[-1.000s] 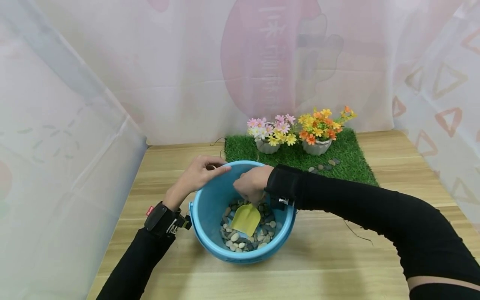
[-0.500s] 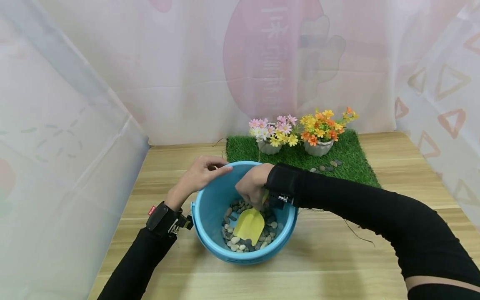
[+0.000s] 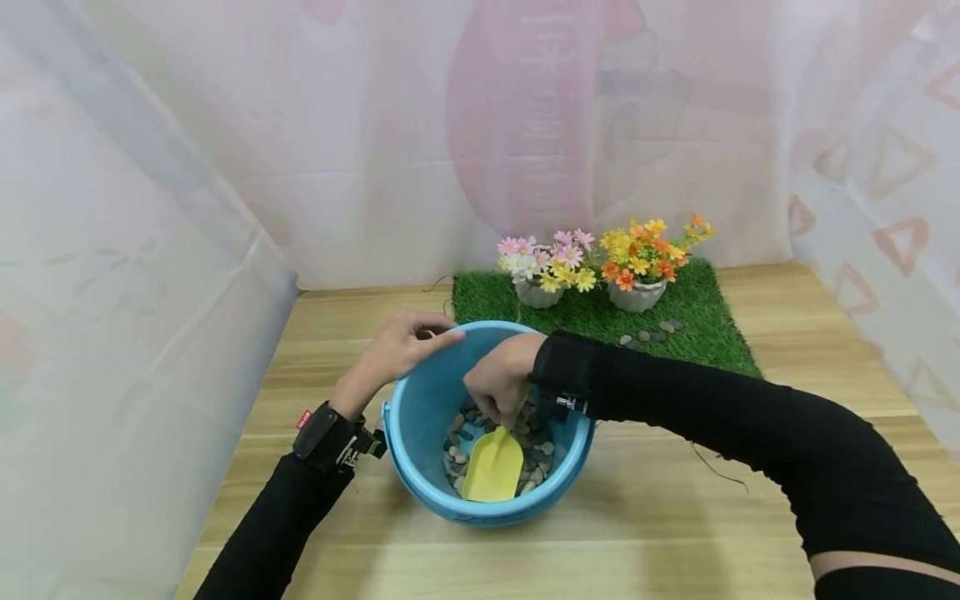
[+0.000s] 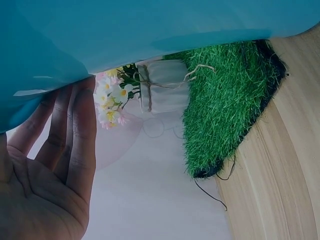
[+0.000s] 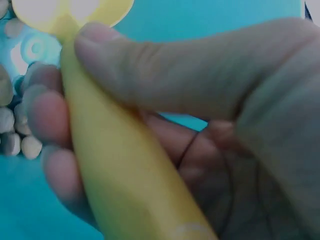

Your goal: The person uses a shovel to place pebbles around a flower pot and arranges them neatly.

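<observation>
A blue bucket [image 3: 408,467] stands on the wooden table with grey and tan pebbles [image 3: 534,467] on its floor. My left hand [image 3: 401,346] pinches its far left rim, thumb over the edge and fingers along the outer wall, as the left wrist view [image 4: 55,140] also shows. Inside the bucket, my right hand [image 3: 501,375] grips a yellow toy shovel [image 3: 495,467] by its handle. The right wrist view shows the thumb along the shovel handle [image 5: 115,160] and fingers curled beneath it. The blade lies low among the pebbles near the front wall, and no pebbles show on it.
Behind the bucket lies an artificial grass mat [image 3: 600,321]. On it stand a pot of pink, white and yellow flowers [image 3: 543,267], a pot of yellow and orange flowers [image 3: 641,262] and several pebbles [image 3: 658,337]. Pale printed curtains [image 3: 360,167] enclose the table.
The shovel blade has swung right, then slid forward and down toward the bucket's near wall, covering pebbles there. My left hand stays on the rim.
</observation>
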`<state>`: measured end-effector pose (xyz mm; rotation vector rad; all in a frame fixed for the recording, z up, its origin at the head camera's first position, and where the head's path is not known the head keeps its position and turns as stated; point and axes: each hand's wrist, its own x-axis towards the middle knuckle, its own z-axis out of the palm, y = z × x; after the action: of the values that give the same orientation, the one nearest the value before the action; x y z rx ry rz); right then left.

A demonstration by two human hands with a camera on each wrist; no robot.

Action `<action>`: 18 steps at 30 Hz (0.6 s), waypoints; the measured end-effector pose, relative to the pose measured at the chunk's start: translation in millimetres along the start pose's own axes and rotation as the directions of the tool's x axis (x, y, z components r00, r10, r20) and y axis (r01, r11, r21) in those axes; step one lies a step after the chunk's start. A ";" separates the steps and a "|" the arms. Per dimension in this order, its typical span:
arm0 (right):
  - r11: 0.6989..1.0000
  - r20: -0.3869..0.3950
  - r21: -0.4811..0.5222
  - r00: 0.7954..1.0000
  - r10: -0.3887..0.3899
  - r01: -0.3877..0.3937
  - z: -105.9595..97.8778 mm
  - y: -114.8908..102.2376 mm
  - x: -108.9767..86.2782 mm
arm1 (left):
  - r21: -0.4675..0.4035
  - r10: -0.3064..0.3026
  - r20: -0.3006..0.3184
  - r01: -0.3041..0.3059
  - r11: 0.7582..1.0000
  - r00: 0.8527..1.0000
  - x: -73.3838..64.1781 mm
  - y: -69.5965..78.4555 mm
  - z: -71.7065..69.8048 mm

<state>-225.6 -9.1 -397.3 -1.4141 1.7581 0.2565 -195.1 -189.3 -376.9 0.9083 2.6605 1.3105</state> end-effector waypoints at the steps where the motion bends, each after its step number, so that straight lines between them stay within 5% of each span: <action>1: 1.000 -0.013 0.008 1.000 0.022 -0.022 0.7 -1.2 -1.9 | -0.001 0.004 0.001 -0.004 1.000 1.000 0.2 -0.4 0.8; 4: 0.995 -0.142 0.013 0.985 0.099 -0.098 -5.5 -21.2 -26.5 | -0.007 0.006 -0.002 -0.006 1.000 1.000 -0.2 -0.3 0.5; 9: 0.968 -0.363 -0.009 0.903 0.229 -0.249 -15.1 -59.4 -62.5 | -0.005 0.015 -0.005 -0.015 1.000 1.000 -0.4 -0.2 -0.7; 13: 0.949 -0.346 -0.040 0.896 0.279 -0.312 -10.7 -63.0 -58.8 | 0.001 0.017 0.007 -0.017 1.000 1.000 0.0 -0.1 1.0; 18: 0.934 -0.203 -0.065 0.921 0.332 -0.351 -8.5 -50.6 -47.1 | -0.001 0.024 0.008 -0.024 1.000 1.000 1.6 -1.0 2.0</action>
<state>-184.8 1.6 -341.8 -1.2236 2.1776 0.4130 -196.4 -187.6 -378.5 0.9461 2.6510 1.3107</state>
